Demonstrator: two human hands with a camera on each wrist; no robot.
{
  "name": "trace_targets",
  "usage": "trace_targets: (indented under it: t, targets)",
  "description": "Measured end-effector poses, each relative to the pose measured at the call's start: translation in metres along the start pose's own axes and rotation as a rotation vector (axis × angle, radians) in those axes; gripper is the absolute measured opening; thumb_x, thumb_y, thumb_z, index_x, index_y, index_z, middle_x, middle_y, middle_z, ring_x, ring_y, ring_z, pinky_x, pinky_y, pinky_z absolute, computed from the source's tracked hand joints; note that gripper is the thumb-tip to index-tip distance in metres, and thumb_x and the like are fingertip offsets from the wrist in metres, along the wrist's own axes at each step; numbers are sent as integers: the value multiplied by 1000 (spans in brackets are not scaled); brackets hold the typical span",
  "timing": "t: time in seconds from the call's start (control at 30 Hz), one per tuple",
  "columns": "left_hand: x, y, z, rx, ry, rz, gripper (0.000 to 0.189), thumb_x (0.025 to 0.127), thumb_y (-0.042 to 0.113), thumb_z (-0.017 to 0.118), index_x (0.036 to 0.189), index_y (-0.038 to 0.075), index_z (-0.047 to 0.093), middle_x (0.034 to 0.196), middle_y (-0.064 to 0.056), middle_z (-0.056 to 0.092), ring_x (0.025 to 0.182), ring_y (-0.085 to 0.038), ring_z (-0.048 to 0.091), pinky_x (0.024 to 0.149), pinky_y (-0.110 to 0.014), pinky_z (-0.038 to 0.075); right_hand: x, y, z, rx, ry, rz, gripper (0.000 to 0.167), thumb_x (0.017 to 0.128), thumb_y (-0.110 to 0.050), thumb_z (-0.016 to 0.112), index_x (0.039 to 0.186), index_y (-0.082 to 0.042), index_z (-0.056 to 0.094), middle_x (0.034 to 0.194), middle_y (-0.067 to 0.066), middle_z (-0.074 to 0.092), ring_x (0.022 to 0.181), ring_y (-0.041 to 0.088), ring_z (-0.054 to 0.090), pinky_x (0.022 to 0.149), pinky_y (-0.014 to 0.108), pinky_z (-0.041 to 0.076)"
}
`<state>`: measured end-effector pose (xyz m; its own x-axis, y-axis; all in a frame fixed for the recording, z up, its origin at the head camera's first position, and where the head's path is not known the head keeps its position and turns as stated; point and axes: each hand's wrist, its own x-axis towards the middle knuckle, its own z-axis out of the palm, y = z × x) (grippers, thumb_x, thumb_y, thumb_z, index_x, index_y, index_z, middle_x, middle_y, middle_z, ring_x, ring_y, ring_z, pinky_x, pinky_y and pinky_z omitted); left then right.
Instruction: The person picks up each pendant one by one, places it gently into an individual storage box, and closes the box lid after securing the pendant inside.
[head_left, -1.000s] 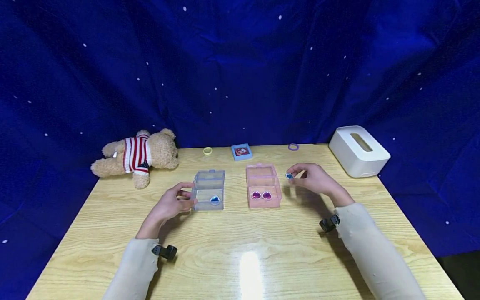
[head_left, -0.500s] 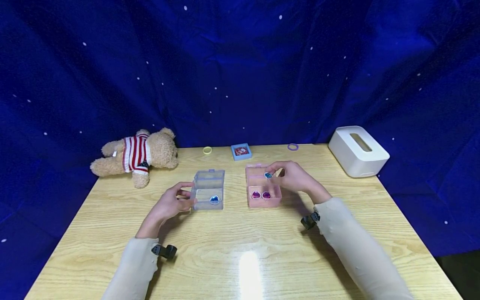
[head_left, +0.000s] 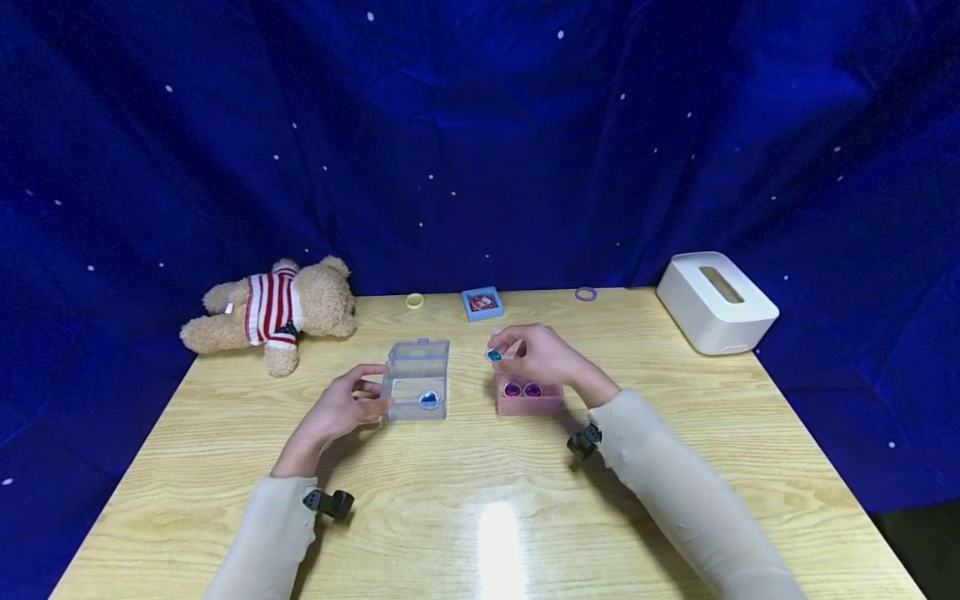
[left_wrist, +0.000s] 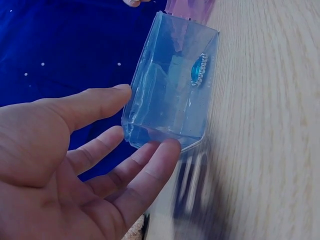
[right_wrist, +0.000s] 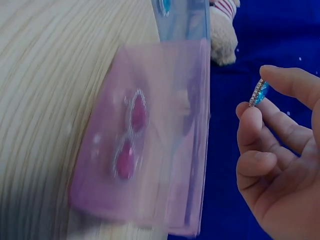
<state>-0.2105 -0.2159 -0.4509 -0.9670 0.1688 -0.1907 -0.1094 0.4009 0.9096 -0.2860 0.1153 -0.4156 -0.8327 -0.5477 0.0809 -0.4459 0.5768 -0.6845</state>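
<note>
Pinching a blue gem (head_left: 493,355), head view: right hand (head_left: 543,354), near pink box (head_left: 528,407); left hand (head_left: 341,408) at bluish box (head_left: 417,367). Left wrist view: loosely extended fingers (left_wrist: 145,187) touch bluish box, second blue gem (left_wrist: 197,71) inside. Right wrist view: two pink gems (right_wrist: 138,115) lie in pink box.

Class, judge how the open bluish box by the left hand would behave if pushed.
The bluish box is probably light and fairly stiff: its thin, see-through walls look like plastic and hold straight edges. It would likely slide rather than roll, with its flat base on the table. The blue gem inside, apparently loose, might shift.
</note>
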Motion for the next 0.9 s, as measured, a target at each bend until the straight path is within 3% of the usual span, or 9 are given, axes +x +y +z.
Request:
trace_targets:
  t: [0.23, 0.33, 0.57, 0.67, 0.77, 0.9]
  targets:
    - [0, 0, 0, 3, 4, -6, 59, 95, 9, 66, 148, 2, 40, 127, -31, 51, 91, -20, 64, 84, -35, 61, 11, -19, 17, -53, -42, -7, 31, 88, -23, 75, 118, -17, 70, 106, 0, 72, 82, 14, 68, 75, 25, 52]
    - [0, 1, 0, 3, 6, -9, 60, 95, 9, 66, 148, 2, 40, 128, -31, 50, 92, -20, 64, 84, -35, 61, 16, -25, 26, -24, -78, -13, 33, 89, -20, 74, 121, -13, 69, 110, 3, 71, 83, 15, 66, 72, 23, 52]
    - [-1, 3, 1, 1, 11, -20, 60, 95, 10, 67, 148, 3, 40, 128, -30, 51, 93, -20, 63, 84, -34, 61, 28, -39, 46, 14, -124, -46, 35, 89, -17, 74, 122, -8, 69, 111, 7, 70, 64, 7, 56, 58, 20, 47]
    - [-1, 3, 2, 2, 11, -21, 60, 95, 10, 67, 148, 3, 40, 127, -30, 52, 93, -19, 62, 83, -34, 61, 32, -42, 54, -3, -130, -46, 35, 89, -19, 75, 122, -10, 69, 112, 5, 71, 68, 10, 60, 63, 22, 51]
    - [0, 3, 2, -2, 10, -20, 60, 95, 10, 67, 148, 2, 40, 127, -30, 52, 94, -20, 62, 84, -34, 61, 36, -42, 63, -30, -143, -33, 34, 89, -21, 75, 121, -12, 70, 113, 3, 72, 88, 17, 67, 80, 28, 54]
    - [0, 2, 1, -9, 13, -22, 59, 95, 9, 66, 148, 2, 41, 126, -29, 52, 93, -21, 63, 84, -36, 61, 40, -44, 71, -60, -162, -14, 32, 89, -23, 75, 119, -14, 71, 112, 1, 73, 109, 21, 66, 96, 36, 51]
